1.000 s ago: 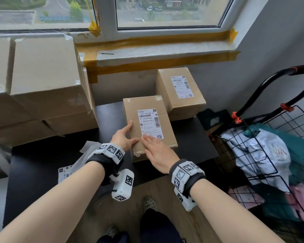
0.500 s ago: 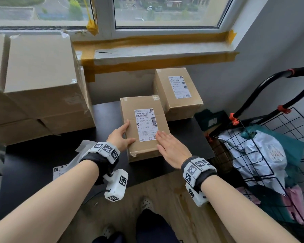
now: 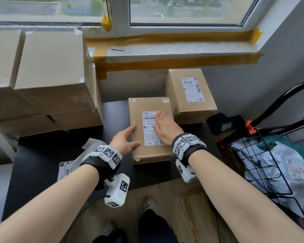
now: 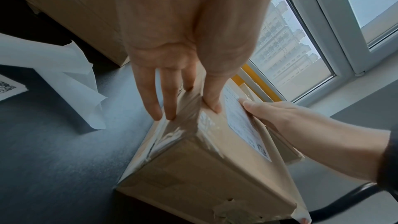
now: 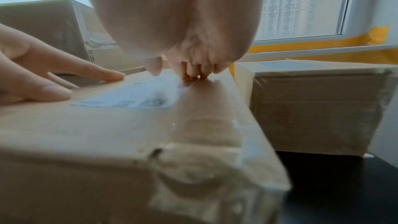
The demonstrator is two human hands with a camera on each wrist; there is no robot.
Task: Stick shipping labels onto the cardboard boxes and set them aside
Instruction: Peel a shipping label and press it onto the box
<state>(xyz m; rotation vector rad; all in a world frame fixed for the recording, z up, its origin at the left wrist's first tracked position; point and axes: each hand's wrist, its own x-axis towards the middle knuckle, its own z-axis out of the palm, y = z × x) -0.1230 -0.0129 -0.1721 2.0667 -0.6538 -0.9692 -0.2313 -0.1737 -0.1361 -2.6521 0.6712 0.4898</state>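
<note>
A small cardboard box lies on the black table with a white shipping label on its top. My right hand lies flat on the label, its fingertips pressing near the label's far right corner. My left hand steadies the box's left edge: the thumb rests on top and the straight fingers lie against the side. A second labelled box stands just behind and to the right.
Large stacked cardboard boxes fill the table's left back. Loose label sheets and peeled backing paper lie by my left wrist. A black wire cart holding bags and clothes stands to the right. The window sill is behind.
My right hand has slid over the label from its near left corner to its right side and up toward the far corner. The left hand has stayed on the box's left edge.
</note>
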